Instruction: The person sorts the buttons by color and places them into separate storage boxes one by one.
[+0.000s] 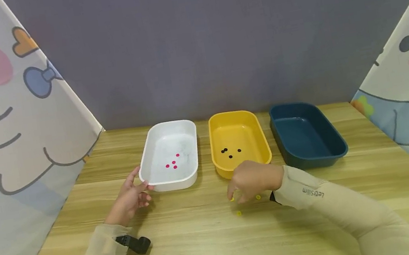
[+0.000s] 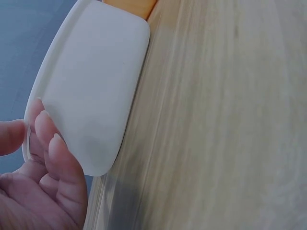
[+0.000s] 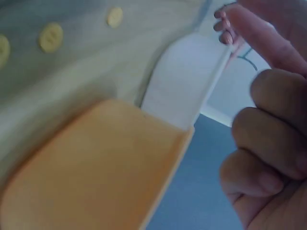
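My left hand (image 1: 129, 199) holds the near left corner of a white tray (image 1: 171, 186). In the left wrist view the thumb (image 2: 10, 137) is on one side of the rim and the fingers (image 2: 64, 160) lie against the outer wall. My right hand (image 1: 253, 178) is over the table just in front of a yellow tray (image 1: 222, 170). Its index finger (image 3: 261, 36) reaches out while the other fingers (image 3: 268, 129) curl; whether it pinches anything is hidden. Near its fingertips is a yellow button (image 1: 232, 199). Two more yellow buttons, one (image 1: 258, 197) beside the hand and one (image 1: 239, 214) nearer, lie on the wood.
Several red buttons (image 1: 174, 162) lie in the white tray, and several black buttons (image 1: 231, 156) in the yellow one. A dark blue tray (image 1: 314, 162) stands to the right. Behind the wooden table (image 1: 208, 251) rises a grey wall (image 1: 191, 45), with printed cloth (image 1: 18, 143) at the left.
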The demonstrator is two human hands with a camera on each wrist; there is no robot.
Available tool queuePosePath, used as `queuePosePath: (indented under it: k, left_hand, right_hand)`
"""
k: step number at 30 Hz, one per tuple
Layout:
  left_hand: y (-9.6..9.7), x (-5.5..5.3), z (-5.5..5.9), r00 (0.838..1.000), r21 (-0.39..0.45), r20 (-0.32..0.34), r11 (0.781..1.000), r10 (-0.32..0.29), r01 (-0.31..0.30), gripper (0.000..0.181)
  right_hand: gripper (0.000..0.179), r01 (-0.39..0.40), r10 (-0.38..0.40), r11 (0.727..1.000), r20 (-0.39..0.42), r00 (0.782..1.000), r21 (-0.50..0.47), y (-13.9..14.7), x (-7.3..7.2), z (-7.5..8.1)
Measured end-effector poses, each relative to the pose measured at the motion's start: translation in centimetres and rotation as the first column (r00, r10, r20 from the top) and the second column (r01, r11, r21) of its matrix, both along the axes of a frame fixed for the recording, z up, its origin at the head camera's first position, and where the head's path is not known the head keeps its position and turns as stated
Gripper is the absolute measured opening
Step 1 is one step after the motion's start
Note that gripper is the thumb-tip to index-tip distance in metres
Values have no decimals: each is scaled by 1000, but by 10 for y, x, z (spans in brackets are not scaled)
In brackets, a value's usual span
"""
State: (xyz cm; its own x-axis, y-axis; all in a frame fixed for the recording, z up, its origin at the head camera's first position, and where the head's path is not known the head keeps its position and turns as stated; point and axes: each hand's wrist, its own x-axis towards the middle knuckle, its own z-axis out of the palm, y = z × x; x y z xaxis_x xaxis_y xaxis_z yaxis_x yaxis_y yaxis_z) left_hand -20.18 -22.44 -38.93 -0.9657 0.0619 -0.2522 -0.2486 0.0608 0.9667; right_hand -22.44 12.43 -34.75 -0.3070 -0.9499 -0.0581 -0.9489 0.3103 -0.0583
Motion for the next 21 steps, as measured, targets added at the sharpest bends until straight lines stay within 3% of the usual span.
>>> queuePosePath:
  k: [4, 12, 21]
  left_hand:
    - [3, 0, 2, 1000, -8, 13, 1000, 5, -5, 67]
    - [4, 0, 2, 1000, -1, 13, 1000, 15, -15, 66]
    - [4, 0, 2, 999, -13, 17, 1000, 29, -28, 67]
  right_hand:
    - [19, 10, -12, 998, 39, 999, 65, 3, 4, -11]
    - [17, 45, -54, 998, 169, 984, 54, 6, 5, -24]
    - [15, -19, 12, 999, 136, 991, 46, 5, 1, -38]
